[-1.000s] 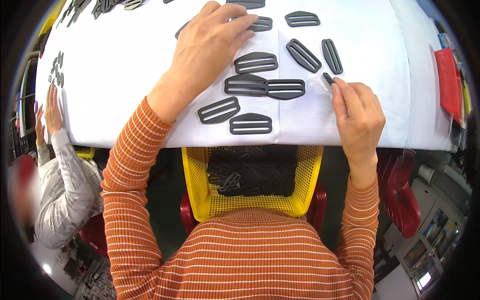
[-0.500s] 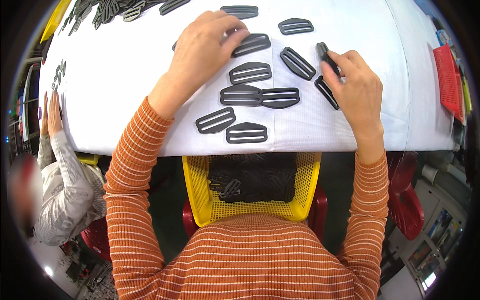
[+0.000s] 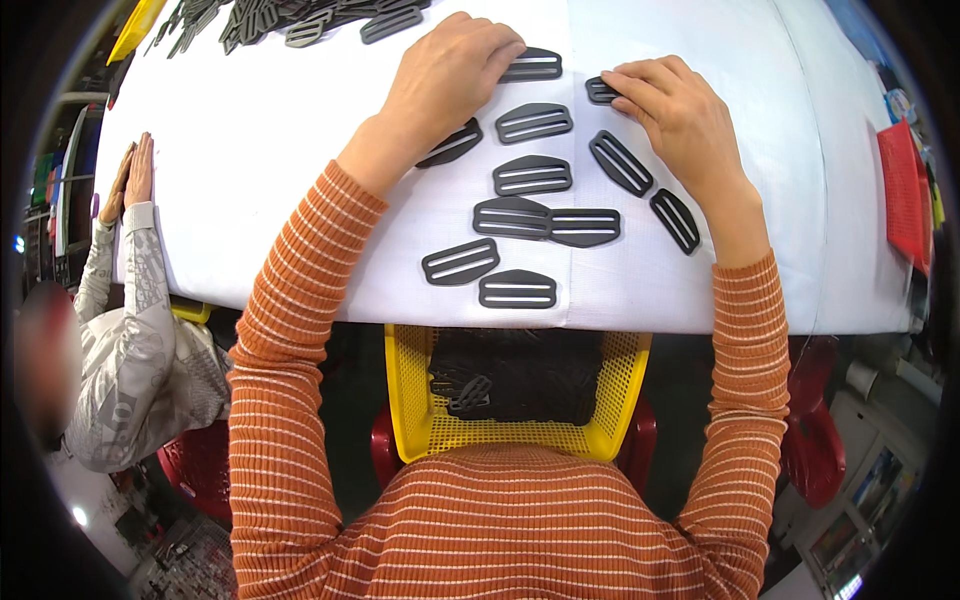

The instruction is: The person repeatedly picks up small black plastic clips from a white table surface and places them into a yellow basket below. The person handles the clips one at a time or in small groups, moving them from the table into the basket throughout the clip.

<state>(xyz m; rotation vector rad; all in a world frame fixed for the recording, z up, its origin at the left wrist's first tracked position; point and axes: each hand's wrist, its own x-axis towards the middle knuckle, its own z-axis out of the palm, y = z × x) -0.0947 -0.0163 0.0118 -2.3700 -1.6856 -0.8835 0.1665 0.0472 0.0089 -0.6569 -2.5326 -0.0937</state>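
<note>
Bent over the far row, my left hand (image 3: pixel 455 70) has its thumb and fingers closed at the left end of a black slide buckle (image 3: pixel 540 65). To the right, my right hand (image 3: pixel 680 110) pinches another black slide buckle (image 3: pixel 601 90), whose outer end shows while the rest is hidden under the fingers. Between and below the hands, several flat black buckles lie on the white table, among them one by my left wrist (image 3: pixel 452 145), an overlapping pair (image 3: pixel 512 217), a slanted one (image 3: pixel 620 163) and one near the front edge (image 3: pixel 517 289).
A heap of black buckles (image 3: pixel 265 22) lies at the far left of the white table (image 3: pixel 270 180). A yellow basket (image 3: pixel 405 400) with black pieces sits at my lap. A red basket (image 3: pixel 903 195) stands at the right edge. At the left, another person's hands (image 3: pixel 138 178) rest on the table.
My left hand has moved away from me to a farther buckle. My right hand has gone left and farther out, onto another buckle. The view has shifted slightly.
</note>
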